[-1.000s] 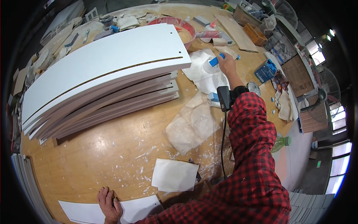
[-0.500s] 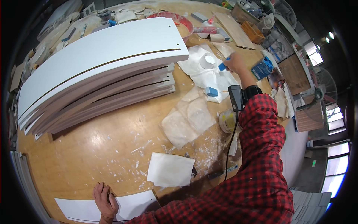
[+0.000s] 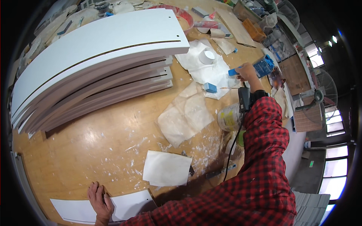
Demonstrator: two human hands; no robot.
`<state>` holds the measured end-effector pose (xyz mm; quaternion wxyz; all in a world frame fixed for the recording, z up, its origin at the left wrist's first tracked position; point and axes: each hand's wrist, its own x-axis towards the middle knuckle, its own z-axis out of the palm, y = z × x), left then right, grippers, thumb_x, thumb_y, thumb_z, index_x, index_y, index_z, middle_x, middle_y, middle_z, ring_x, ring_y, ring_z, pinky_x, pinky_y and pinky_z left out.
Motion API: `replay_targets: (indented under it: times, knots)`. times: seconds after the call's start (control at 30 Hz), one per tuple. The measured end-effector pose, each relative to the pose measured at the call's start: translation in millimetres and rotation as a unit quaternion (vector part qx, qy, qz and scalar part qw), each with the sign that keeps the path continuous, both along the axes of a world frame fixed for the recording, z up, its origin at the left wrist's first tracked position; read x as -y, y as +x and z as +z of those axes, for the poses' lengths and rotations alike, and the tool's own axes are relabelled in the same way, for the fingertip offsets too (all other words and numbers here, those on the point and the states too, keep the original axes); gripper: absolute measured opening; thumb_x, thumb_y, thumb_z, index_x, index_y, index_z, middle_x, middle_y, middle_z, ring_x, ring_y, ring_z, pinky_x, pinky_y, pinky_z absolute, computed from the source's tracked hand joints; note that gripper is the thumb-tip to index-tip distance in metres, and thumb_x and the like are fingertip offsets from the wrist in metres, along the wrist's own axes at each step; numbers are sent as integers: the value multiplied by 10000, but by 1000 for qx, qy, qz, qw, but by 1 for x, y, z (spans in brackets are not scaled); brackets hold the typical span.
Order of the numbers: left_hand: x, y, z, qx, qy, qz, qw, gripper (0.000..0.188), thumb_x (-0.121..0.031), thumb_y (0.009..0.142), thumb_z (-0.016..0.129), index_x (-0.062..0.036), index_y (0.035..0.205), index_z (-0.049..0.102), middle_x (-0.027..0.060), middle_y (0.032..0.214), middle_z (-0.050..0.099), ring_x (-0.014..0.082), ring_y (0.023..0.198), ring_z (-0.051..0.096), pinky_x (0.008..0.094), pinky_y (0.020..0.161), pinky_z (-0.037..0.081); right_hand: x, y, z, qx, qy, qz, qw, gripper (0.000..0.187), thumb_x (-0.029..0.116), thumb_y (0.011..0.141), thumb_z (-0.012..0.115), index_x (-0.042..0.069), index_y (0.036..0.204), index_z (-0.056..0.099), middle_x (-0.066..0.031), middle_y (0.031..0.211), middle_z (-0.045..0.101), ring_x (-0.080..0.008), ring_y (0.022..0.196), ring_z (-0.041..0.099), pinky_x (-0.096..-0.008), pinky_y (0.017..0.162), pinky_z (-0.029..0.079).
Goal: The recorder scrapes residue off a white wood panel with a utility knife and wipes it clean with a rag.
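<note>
My right arm stretches out to the right side of the table, and my right hand (image 3: 247, 72) is closed on a small flat blue piece (image 3: 234, 71) whose exact kind I cannot make out. Below that hand lies a blue block with a pale side (image 3: 210, 88), on a crumpled white sheet (image 3: 196, 56). A white cup-like container (image 3: 207, 56) stands on the same sheet. Near the front edge, my left hand (image 3: 100, 199) rests with fingers spread on a white curved panel (image 3: 130, 205).
A stack of white curved panels (image 3: 102, 34) fills the left and back. Around my right arm are a blue box (image 3: 264, 65) and a can (image 3: 229, 117). A folded white cloth (image 3: 167, 168) and a translucent sheet (image 3: 184, 115) lie mid-table. A red basin (image 3: 186, 18) stands behind.
My right hand has moved right and nearer, off the white sheet toward the blue box, with the blue piece in it. The left hand stays on the panel; the view has shifted slightly.
</note>
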<state>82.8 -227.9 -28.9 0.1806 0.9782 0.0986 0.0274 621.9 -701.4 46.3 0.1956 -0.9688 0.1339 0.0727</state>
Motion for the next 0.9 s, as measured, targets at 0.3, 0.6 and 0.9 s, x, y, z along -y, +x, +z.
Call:
replay_targets:
  times: [0.3,0.6,0.9]
  knots:
    - [-1,1,0,-13,2,3,1000,302,-185,840,473,4,1069,533,208,1209,486,401,1159,420,517,1004,261,-3,7,0,-35,429,-36,902,265,140,879,547,-25,1083,504,-77,888,600,-147,727,626,-258,620,556]
    - [-1,0,1,-2,3,-1,1000,300,-174,834,472,0,1071,532,202,1202,494,398,1152,432,511,997,272,-49,17,-5,98,264,60,958,302,171,840,591,-32,1062,576,-115,842,639,-131,800,629,-271,641,539]
    - [-1,3,1,-4,-4,3,1000,300,-165,827,479,-10,1079,530,197,1205,495,398,1149,434,510,993,278,-58,27,-11,246,-17,264,932,312,215,744,607,-16,951,641,-172,754,657,-209,603,647,-309,621,508]
